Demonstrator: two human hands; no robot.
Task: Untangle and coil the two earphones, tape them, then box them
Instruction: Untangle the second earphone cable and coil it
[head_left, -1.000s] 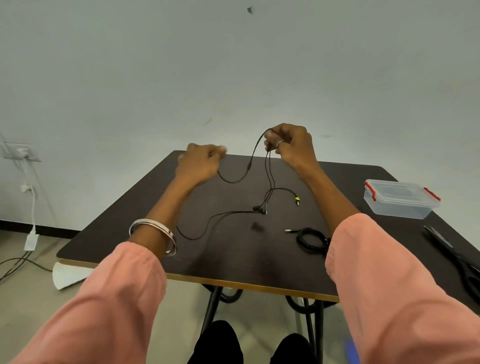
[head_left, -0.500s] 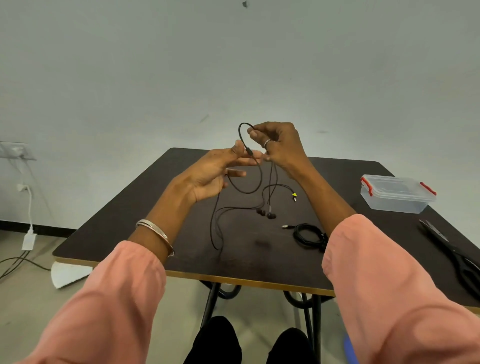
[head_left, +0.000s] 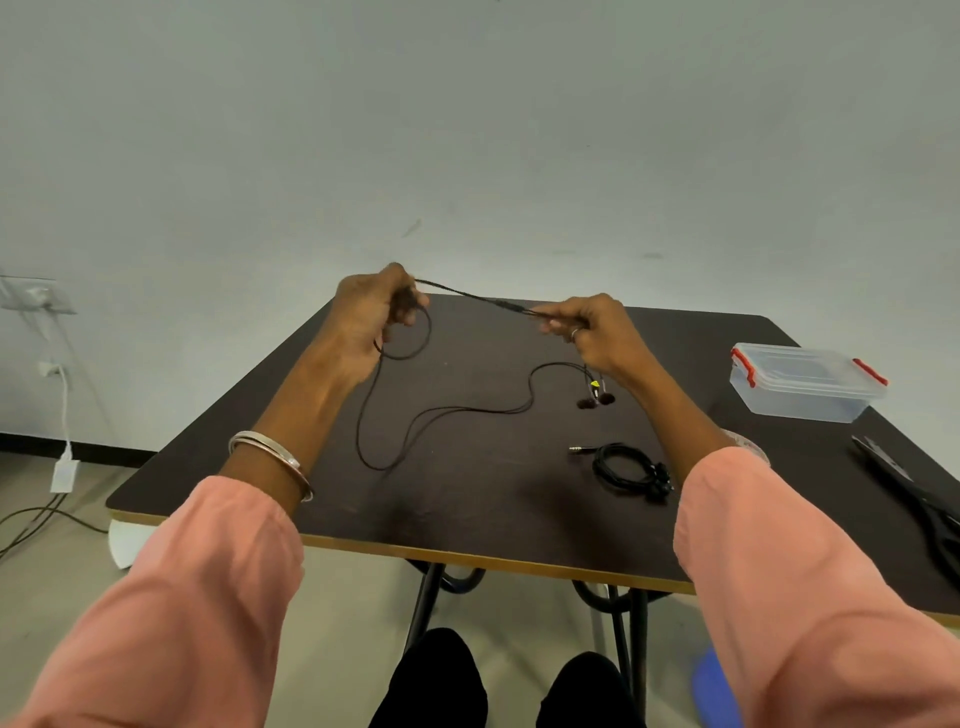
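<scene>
While we are stretching a length of the thin black loose earphone cable (head_left: 467, 296) taut between our two hands above the dark rectangular table (head_left: 467, 509), we are working the untangling-and-coiling step on the second earphone. Our left hand (head_left: 371, 312) is gripping the cable with curled fingers, a small loop hanging below it; our right hand (head_left: 587, 325) is pinching the cable near its splitter between thumb and fingertips, the other fingers curled in. The rest of this cable is trailing down onto the table's middle in slack curves, and its dark earbuds (head_left: 595, 399), one with a yellow mark, are lying on the table just under our right wrist.

Nearer the table's front edge, beside our right sleeve, the other black earphone (head_left: 626, 470) is already lying as a small coil with its metal plug pointing left; we cannot tell whether it is taped. Toward the table's right far corner the clear plastic box with red latches (head_left: 805, 382) is sitting closed, and along the table's right edge the black scissors (head_left: 914, 499) are lying. No tape is plainly showing.

We judge the task as roughly halfway. The next move is calling for winding the straightened cable into even loops around the left fingers, feeding slack with the right hand so the trailing curves are not knotting again.
</scene>
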